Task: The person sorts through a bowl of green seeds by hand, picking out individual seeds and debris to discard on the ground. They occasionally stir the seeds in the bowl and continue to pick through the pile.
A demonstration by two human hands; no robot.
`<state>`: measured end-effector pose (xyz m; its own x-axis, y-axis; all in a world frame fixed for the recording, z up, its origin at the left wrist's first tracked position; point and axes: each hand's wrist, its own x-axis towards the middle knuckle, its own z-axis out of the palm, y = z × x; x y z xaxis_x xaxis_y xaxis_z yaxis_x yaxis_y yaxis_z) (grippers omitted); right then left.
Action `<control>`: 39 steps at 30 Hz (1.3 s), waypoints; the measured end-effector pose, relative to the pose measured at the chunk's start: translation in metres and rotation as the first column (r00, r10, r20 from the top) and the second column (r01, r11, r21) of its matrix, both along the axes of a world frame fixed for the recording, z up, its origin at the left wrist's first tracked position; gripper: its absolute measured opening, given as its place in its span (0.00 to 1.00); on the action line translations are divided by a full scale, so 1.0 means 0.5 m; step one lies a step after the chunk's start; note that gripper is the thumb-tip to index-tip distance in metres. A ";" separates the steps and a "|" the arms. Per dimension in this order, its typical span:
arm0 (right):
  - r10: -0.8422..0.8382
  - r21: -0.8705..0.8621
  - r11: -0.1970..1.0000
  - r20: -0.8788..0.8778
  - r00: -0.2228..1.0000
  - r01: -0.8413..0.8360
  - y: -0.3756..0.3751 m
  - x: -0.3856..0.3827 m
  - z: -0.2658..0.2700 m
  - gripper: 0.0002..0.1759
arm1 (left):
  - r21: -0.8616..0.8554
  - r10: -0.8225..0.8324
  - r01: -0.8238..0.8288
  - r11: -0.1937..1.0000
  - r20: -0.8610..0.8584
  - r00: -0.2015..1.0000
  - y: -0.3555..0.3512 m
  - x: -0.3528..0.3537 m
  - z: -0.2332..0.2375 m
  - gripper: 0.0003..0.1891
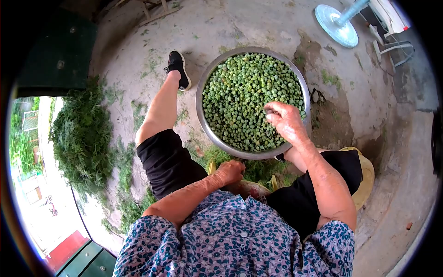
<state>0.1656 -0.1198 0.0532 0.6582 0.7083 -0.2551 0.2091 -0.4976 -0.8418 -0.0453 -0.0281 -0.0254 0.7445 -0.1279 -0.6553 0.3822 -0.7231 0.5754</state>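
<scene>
- Feathery greens (pixel 80 138) are heaped on the floor (pixel 198 27).
- The left hand (pixel 230 171) is held curled near the metal basin (pixel 200 101) — its grip cannot be told.
- Green pods (pixel 249 97) are contained there.
- Over them, the right hand (pixel 284 121) is bent — whether anything is pinched cannot be told.

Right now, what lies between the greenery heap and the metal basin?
The head view shows the person's left leg and green scraps on the floor between heap and basin.
</scene>
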 end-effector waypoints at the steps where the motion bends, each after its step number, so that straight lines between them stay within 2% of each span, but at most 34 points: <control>1: -0.012 0.015 1.000 -0.015 1.000 0.013 -0.003 0.007 0.002 0.13 | 0.016 -0.010 0.010 1.000 0.029 1.000 -0.008 -0.007 -0.017 0.09; 2: -0.017 0.028 0.999 -0.005 1.000 0.017 -0.007 0.015 0.002 0.12 | 0.034 0.006 -0.008 0.999 0.076 0.997 -0.013 -0.014 -0.032 0.08; 5: -0.056 0.058 0.997 -0.048 0.997 0.059 -0.013 0.026 0.018 0.12 | 0.062 -0.068 0.064 0.996 0.064 0.996 -0.013 0.006 -0.054 0.07; 6: -0.075 0.051 0.996 -0.078 0.994 0.079 -0.015 0.028 0.022 0.11 | 0.130 -0.095 0.084 0.988 0.079 0.992 -0.010 0.011 -0.069 0.07; 10: -0.076 0.083 0.993 -0.107 0.991 0.085 -0.028 0.034 0.030 0.11 | 0.208 0.017 -0.108 0.972 0.397 0.918 0.006 0.050 -0.099 0.09; 14: -0.110 0.100 0.987 -0.160 0.981 0.127 -0.032 0.037 0.058 0.11 | 0.078 0.286 -0.323 0.943 0.300 0.910 0.015 0.116 -0.122 0.12; 17: -0.180 0.159 0.962 -0.246 0.953 0.223 -0.035 0.035 0.067 0.11 | 0.156 0.277 -0.396 0.905 0.490 0.827 0.013 0.157 -0.138 0.13; 22: -0.133 0.223 0.959 -0.197 0.971 0.177 -0.039 0.040 0.064 0.10 | 0.343 0.110 -0.276 0.898 0.433 0.895 0.018 0.198 -0.164 0.10; 25: -0.148 0.234 0.954 -0.176 0.973 0.187 -0.037 0.039 0.062 0.09 | 0.376 0.071 -0.243 0.894 0.415 0.907 0.019 0.206 -0.163 0.08; 26: -0.151 0.214 0.959 -0.170 0.974 0.186 -0.036 0.041 0.064 0.09 | 0.361 0.053 -0.244 0.900 0.465 0.884 0.021 0.203 -0.170 0.06; 29: -0.147 0.148 0.973 -0.184 0.972 0.175 -0.034 0.043 0.069 0.09 | 0.221 0.243 -0.380 0.898 0.472 0.848 0.022 0.195 -0.166 0.06; 30: -0.145 0.126 0.977 -0.193 0.970 0.171 -0.035 0.044 0.070 0.09 | 0.097 0.399 -0.477 0.873 0.419 0.815 0.022 0.196 -0.141 0.06; 31: -0.135 0.116 0.980 -0.196 0.971 0.160 -0.037 0.043 0.065 0.09 | -0.137 0.615 -0.601 0.788 0.237 0.752 0.027 0.195 -0.123 0.06; 32: -0.124 0.108 0.983 -0.198 0.972 0.148 -0.039 0.042 0.054 0.08 | -0.329 0.756 -0.713 0.619 0.003 0.655 0.037 0.191 -0.108 0.07; 33: -0.112 0.100 0.986 -0.201 0.973 0.134 -0.038 0.039 0.045 0.08 | -0.457 0.805 -0.800 0.388 -0.254 0.536 0.044 0.188 -0.091 0.07; 34: -0.096 0.109 0.986 -0.244 0.965 0.125 -0.035 0.034 0.043 0.09 | -0.502 0.812 -0.829 0.245 -0.361 0.458 0.048 0.186 -0.065 0.08; 35: -0.019 -0.001 1.000 -0.177 0.984 0.019 -0.034 0.037 0.045 0.09 | -0.549 0.811 -0.810 0.204 -0.369 0.454 0.051 0.178 -0.053 0.08; 37: -0.005 -0.029 1.000 -0.180 0.984 0.000 -0.032 0.030 0.030 0.10 | -0.634 0.802 -0.764 0.117 -0.393 0.449 0.050 0.161 -0.039 0.08; 38: 0.007 -0.035 0.999 -0.146 0.989 -0.012 -0.032 0.030 0.031 0.10 | -0.621 0.802 -0.766 0.168 -0.366 0.472 0.044 0.154 -0.037 0.07; 39: 0.016 -0.045 0.999 -0.117 0.993 -0.022 -0.031 0.030 0.032 0.10 | -0.539 0.791 -0.779 0.320 -0.301 0.533 0.033 0.152 -0.016 0.07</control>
<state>0.1806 -0.1354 0.0692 0.6087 0.7062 -0.3616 0.1209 -0.5330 -0.8374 0.0307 -0.0114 -0.0334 0.7128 0.2054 -0.6706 0.5771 0.3715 0.7273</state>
